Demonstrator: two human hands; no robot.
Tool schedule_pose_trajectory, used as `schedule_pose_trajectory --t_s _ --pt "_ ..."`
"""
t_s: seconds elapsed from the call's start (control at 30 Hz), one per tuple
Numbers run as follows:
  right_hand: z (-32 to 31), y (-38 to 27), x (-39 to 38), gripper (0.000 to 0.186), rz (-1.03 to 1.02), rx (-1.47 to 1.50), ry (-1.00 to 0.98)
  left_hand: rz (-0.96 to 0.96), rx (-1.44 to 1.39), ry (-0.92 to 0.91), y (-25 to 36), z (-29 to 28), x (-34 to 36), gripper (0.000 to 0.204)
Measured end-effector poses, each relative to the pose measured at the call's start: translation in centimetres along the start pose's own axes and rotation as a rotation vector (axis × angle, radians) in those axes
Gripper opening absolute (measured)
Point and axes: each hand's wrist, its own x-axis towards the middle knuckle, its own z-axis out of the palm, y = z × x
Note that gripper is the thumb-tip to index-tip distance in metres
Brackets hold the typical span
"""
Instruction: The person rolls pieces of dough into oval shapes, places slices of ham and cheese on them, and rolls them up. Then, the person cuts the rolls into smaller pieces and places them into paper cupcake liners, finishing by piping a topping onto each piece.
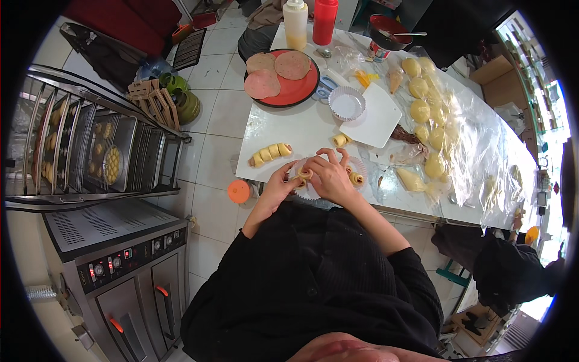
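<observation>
At the near edge of the white table (244, 154), my left hand (281, 188) pinches a small dough spiral (304, 176) over a fluted paper liner (307, 192). My right hand (329, 175) is on the same spiral, thumb and index finger bent onto it, other fingers raised. Just right of it, more spirals (356, 178) sit in the liner. A cut dough log with pink filling (270, 154) lies at left, and a small piece (341, 139) lies behind my hands, near a white scraper (374, 108) and an empty white liner (347, 102).
A red plate (304, 84) with meat slices, squeeze bottles (295, 24) and a bowl (386, 33) stand farther back. Dough balls (421, 108) under plastic cover the right side. A tray rack (102, 151) and steel oven (120, 265) stand left. Another person in black (506, 271) is at lower right.
</observation>
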Motion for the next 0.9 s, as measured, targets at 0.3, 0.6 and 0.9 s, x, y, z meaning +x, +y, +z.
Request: schedule_pose_trajectory --t_s 0.3,0.6,0.9 --pt "-3.4 5.3 2.3 0.047 0.134 0.023 0.077 0.022 -0.096 0.089 0.7 -1.0 -0.2 0.048" --pt "-1.5 10.8 4.5 0.038 0.040 -0.337 -0.325 0.165 -0.178 0.126 -0.8 -1.3 0.3 0.039" --pt "-3.6 5.1 2.3 0.028 0.085 0.530 0.081 0.193 -0.093 0.247 -1.1 -1.4 0.1 0.038"
